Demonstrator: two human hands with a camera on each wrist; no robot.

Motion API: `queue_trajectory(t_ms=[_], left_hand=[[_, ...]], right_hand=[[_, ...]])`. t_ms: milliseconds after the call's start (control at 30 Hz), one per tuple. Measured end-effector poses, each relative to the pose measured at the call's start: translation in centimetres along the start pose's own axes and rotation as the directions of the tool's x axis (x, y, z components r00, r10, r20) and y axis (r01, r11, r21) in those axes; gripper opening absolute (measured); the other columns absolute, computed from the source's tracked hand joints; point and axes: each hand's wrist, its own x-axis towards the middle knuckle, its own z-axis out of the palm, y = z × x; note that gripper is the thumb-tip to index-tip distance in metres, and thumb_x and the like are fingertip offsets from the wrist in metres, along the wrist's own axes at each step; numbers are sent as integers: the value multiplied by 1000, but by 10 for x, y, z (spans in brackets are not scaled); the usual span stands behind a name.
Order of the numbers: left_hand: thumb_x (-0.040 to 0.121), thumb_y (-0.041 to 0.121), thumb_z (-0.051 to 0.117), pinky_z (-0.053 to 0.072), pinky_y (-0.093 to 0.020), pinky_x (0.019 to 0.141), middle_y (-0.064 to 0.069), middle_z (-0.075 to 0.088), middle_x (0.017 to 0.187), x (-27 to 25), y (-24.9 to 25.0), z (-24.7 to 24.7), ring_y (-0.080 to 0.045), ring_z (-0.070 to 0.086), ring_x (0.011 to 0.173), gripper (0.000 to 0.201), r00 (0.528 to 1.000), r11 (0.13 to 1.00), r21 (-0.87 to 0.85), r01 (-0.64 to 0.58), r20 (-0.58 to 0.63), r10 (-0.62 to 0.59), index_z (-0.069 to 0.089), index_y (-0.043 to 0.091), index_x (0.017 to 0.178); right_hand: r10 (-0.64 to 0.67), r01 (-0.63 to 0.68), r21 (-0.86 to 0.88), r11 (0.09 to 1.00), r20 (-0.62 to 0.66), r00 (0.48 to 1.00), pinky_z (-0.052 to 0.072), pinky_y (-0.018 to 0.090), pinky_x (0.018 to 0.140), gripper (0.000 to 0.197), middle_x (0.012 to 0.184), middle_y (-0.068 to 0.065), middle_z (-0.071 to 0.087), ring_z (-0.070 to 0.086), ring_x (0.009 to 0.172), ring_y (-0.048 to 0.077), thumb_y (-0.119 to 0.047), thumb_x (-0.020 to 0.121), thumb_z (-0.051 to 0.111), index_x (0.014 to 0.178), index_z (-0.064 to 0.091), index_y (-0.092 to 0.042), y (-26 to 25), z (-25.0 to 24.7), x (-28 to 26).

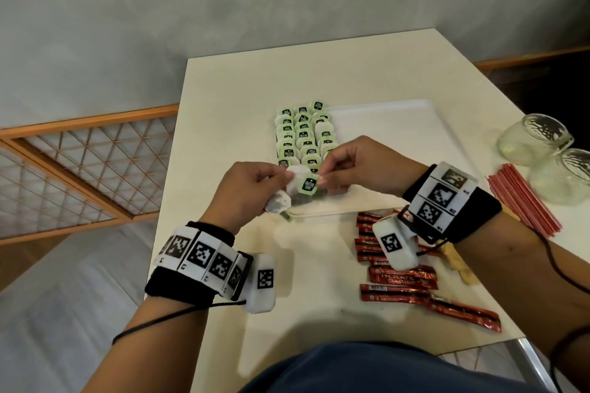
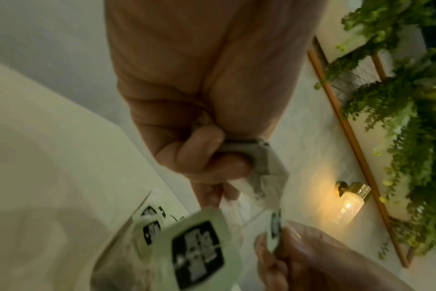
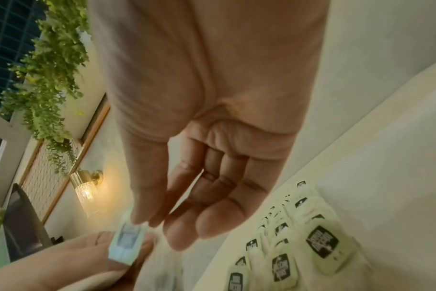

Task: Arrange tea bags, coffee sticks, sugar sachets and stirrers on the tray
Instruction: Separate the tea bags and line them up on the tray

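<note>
Hands meet above the near edge of a flat white rectangular tray [image 1: 383, 124] on a cream table [image 1: 242, 80]. The left hand [image 1: 245, 188] has its fingers curled round a small bunch of white paper tea bags [image 1: 281, 201], one of them hanging below the palm. The right hand [image 1: 357, 166] pinches a pale green square tag with a black label [image 3: 126, 244] between thumb and forefinger, its other fingers loosely extended; this tag belongs to one of the bags held by the left hand, though the thread between them is too fine to follow. A second green tag [image 1: 308, 184] faces up between the two hands, lying on the held bags. Just beyond the grip, on the left part of the tray, three neat columns of tea bags with matching green tags [image 1: 303, 134] lie flat and overlapping. The rest of the tray, to the right of the grip, is bare white. Nearer the person than the right hand, red coffee sticks [image 1: 402, 277] lie scattered on the table, partly hidden under the wrist. Further right of that hand sits a bundle of thin red stirrers [image 1: 523, 201], and beside them two clear glass jars [image 1: 536, 140] lie on their sides. Both wrists wear black bands with white blocks printed in black-and-white square markers [image 1: 207, 255]. A wall lamp [image 2: 349, 202] glows in both wrist views.
</note>
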Motion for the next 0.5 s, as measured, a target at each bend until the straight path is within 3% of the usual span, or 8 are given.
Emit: queue_trajectory(t_ms=[100, 167, 333, 500], left_hand=[[92, 25, 65, 35, -18, 40, -8, 62, 68, -4, 1, 8, -15, 45, 52, 18, 997, 997, -73, 29, 71, -24, 75, 11, 88], [93, 24, 63, 34, -18, 40, -10, 63, 70, -4, 1, 10, -19, 44, 55, 19, 995, 995, -93, 39, 90, -31, 75, 9, 90], [93, 25, 64, 33, -17, 41, -1, 63, 61, -3, 1, 9, -16, 44, 51, 16, 991, 992, -116, 58, 130, -42, 74, 13, 91], [90, 27, 67, 36, -18, 42, 5, 65, 60, -1, 5, 6, -10, 46, 48, 10, 989, 993, -105, 47, 143, -31, 73, 22, 85]], right_hand=[[18, -18, -16, 1000, -30, 999, 50, 17, 58, 14, 64, -3, 69, 63, 59, 6, -8, 81, 75, 87, 71, 4, -2, 1, 5], [35, -37, -24, 999, -63, 997, 49, 17, 56, 13, 64, -1, 69, 62, 58, 7, -8, 79, 77, 85, 71, 2, -1, 1, 8], [65, -70, -51, 996, -98, 993, 49, 20, 55, 11, 63, -2, 68, 61, 59, 9, -8, 76, 79, 81, 71, -2, -1, 3, 11], [71, -71, 32, 997, -15, 997, 51, 23, 56, 27, 73, 7, 67, 63, 61, 14, -1, 79, 75, 105, 68, -3, -7, 2, 13]])
